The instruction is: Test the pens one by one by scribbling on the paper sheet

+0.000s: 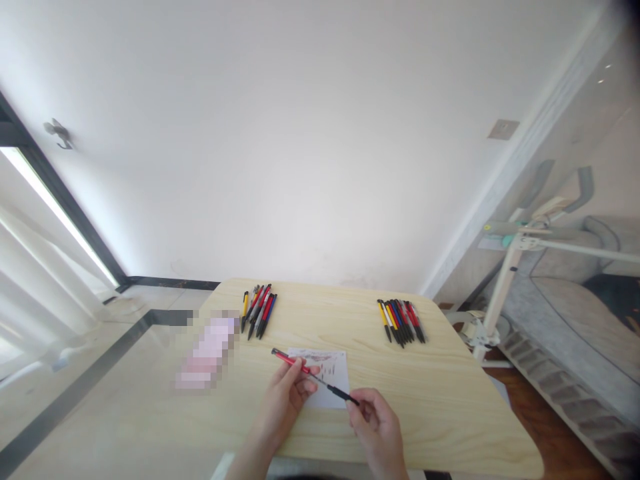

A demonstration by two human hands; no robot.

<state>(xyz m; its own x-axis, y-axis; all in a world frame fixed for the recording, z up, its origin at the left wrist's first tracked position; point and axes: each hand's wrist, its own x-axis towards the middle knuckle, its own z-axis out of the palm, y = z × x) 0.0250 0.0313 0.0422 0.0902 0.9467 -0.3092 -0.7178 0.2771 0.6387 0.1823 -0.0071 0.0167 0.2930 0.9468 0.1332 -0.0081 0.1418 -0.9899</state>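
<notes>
My left hand (286, 395) pinches the red barrel (283, 357) of a ballpoint pen, its clip end pointing up and left. In my right hand (376, 421), thumb and fingers close on the pen's black grip section (340, 393). Barrel and grip are apart, and the thin refill (320, 381) shows between them. Both parts lie in one slanting line above a white sheet of paper (327, 400) with dark scribbled marks. How far the refill reaches into either part is hidden.
On the wooden table (445, 413) lie a left group of pens (259, 312) and a right group of pens (401, 323), in yellow, red, blue, grey and white with black grips. A pixelated pink item (207, 357) is at the left edge. Exercise equipment (505, 287) stands right, near a grey sofa (570, 293).
</notes>
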